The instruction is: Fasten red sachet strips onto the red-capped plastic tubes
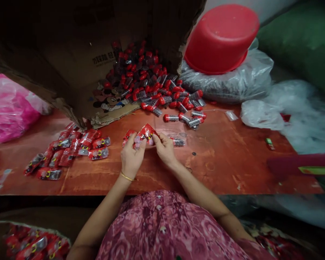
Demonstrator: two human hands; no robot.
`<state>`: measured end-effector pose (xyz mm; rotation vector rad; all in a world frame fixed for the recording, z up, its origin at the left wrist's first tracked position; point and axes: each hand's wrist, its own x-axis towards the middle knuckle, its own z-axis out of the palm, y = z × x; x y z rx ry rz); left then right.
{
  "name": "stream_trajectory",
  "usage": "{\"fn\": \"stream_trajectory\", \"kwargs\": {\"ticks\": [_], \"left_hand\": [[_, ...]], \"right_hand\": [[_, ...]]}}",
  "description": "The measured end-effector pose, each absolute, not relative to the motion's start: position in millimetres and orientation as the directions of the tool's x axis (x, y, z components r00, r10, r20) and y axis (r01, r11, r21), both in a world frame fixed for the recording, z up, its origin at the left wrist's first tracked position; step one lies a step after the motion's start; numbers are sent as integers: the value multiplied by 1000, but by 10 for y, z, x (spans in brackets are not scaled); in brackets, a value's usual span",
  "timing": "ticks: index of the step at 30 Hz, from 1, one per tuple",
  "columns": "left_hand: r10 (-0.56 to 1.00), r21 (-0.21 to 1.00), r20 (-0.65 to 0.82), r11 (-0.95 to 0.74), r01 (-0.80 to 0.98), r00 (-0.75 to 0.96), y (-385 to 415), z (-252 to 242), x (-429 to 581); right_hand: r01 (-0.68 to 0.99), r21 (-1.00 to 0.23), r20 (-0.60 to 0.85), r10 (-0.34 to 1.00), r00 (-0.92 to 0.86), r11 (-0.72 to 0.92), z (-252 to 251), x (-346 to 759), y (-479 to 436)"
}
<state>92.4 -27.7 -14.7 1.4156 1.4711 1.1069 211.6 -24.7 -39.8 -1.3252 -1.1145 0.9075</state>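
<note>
My left hand (132, 155) and my right hand (164, 148) pinch a small red printed packet (146, 133) between them, above the red table (219, 144). Another red packet (128, 135) shows just behind my left fingers. Beyond my right hand lies a clear tube with dark contents (178, 142). Several filled red packets (67, 151) lie in a group to the left. At the back, a large heap of clear tubes with red caps (151, 86) spills out of a cardboard box.
The open cardboard box (54, 72) stands at the back left, beside a pink plastic bag (11, 108). A red tub (222, 36) sits on a filled clear bag (233, 83) at the back right. More red packets (38, 245) fill a container below the table's left edge.
</note>
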Motion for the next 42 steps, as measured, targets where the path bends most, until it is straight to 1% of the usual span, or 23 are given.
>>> {"fn": "stream_trajectory", "kwargs": {"ticks": [1,3,5,7,10,14,16,18,19,21,22,23,24,25,26,28,29,31,33,34,36,40,42], "left_hand": [[994,977,-101,106,184,-39,-298,-148,949],[956,956,-290,291,-25,40,-337,-125,1017],[925,904,-373,381,-192,78,-365,-82,1097],[904,850,-421,421,-316,73,-372,-44,1160],[866,779,-491,484,-399,93,-338,-36,1195],[849,741,-524,498,-451,77,-252,-74,1176],[844,732,-532,501,-461,71,-213,-85,1158],[838,723,-542,505,-471,67,-181,-87,1137],[835,716,-547,506,-480,65,-168,-87,1126],[825,697,-561,517,-497,71,-148,-89,1109],[815,684,-573,531,-501,81,-142,-90,1105],[802,668,-590,550,-502,93,-139,-91,1107],[787,651,-608,570,-501,104,-138,-92,1112],[771,635,-626,589,-500,114,-140,-91,1120],[759,621,-640,604,-499,123,-145,-89,1130],[747,608,-652,619,-497,133,-160,-82,1147],[746,607,-652,620,-497,135,-170,-78,1153],[751,615,-645,619,-489,140,-191,-72,1159],[769,640,-623,607,-471,145,-213,-71,1160],[781,656,-607,598,-459,150,-224,-73,1160],[804,692,-575,578,-432,154,-247,-80,1163],[845,751,-516,527,-399,145,-286,-106,1166],[875,792,-470,475,-384,112,-295,-121,1161]], "right_hand": [[150,-985,127,951,282,87,-393,2135,-277],[250,-961,191,936,296,117,-383,2166,-341],[328,-933,243,929,280,145,-383,2179,-389],[386,-906,287,923,257,174,-398,2175,-415],[410,-889,322,915,243,203,-442,2136,-421],[309,-935,251,943,220,176,-466,2139,-408],[359,-919,246,949,197,164,-446,2264,-415],[524,-837,282,944,172,155,-429,2497,-444],[628,-766,302,940,161,139,-432,2640,-466],[809,-585,284,949,136,59,-477,2932,-519],[858,-514,257,954,151,3,-517,3057,-548],[883,-469,233,959,159,-33,-564,3158,-578],[890,-453,216,962,169,-54,-612,3226,-609],[882,-466,204,962,179,-66,-652,3261,-643],[860,-506,194,962,192,-70,-680,3263,-679],[754,-653,163,958,234,-73,-681,3182,-758],[666,-742,135,958,252,-70,-650,3111,-798],[431,-900,61,964,258,-58,-539,2944,-873],[198,-978,-12,973,229,-59,-397,2792,-923],[107,-991,-51,976,210,-75,-330,2734,-935],[-21,-992,-128,976,179,-127,-228,2660,-932],[-155,-958,-259,959,120,-239,-168,2632,-875],[-212,-943,-282,953,108,-255,-177,2633,-860]]}}
